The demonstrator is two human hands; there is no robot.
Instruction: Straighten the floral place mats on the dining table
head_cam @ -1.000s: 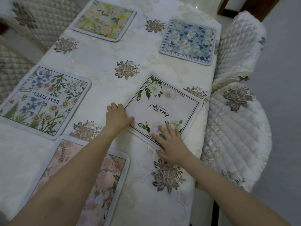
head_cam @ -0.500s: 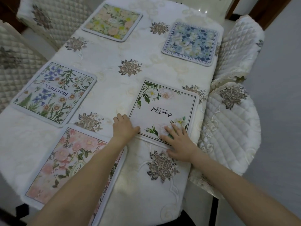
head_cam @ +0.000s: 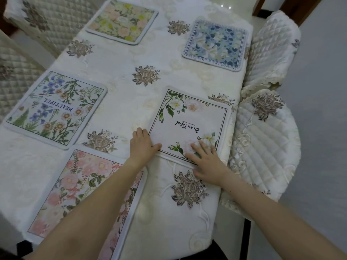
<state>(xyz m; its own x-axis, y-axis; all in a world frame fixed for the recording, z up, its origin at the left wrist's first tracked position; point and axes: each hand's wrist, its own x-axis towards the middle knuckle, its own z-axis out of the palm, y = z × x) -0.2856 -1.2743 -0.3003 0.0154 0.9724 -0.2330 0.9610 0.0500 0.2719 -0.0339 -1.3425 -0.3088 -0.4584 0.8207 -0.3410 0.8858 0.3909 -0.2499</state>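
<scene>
A white mat with green leaves and the script "Beautiful" [head_cam: 189,117] lies near the table's right edge. My left hand [head_cam: 143,145] rests flat against its near left corner, thumb on the mat. My right hand [head_cam: 207,160] presses flat on its near right corner, fingers spread over the white flower. Neither hand grips anything. Other floral mats lie around: a pink one [head_cam: 78,194] under my left forearm, a blue-and-daisy "BEAUTIFUL" mat [head_cam: 56,109] at left, a yellow-pink one [head_cam: 122,20] far left, a blue one [head_cam: 216,44] far right.
The cream embroidered tablecloth [head_cam: 131,102] covers the dining table. Quilted chairs stand close on the right [head_cam: 262,147] and far right [head_cam: 270,49]; more quilted chairs sit at the left [head_cam: 16,62]. Grey floor [head_cam: 319,91] lies to the right.
The white "Beautiful" mat has turned from a skewed angle to nearly square with the table's right edge under both hands. The camera has pulled back, showing more of the pink mat.
</scene>
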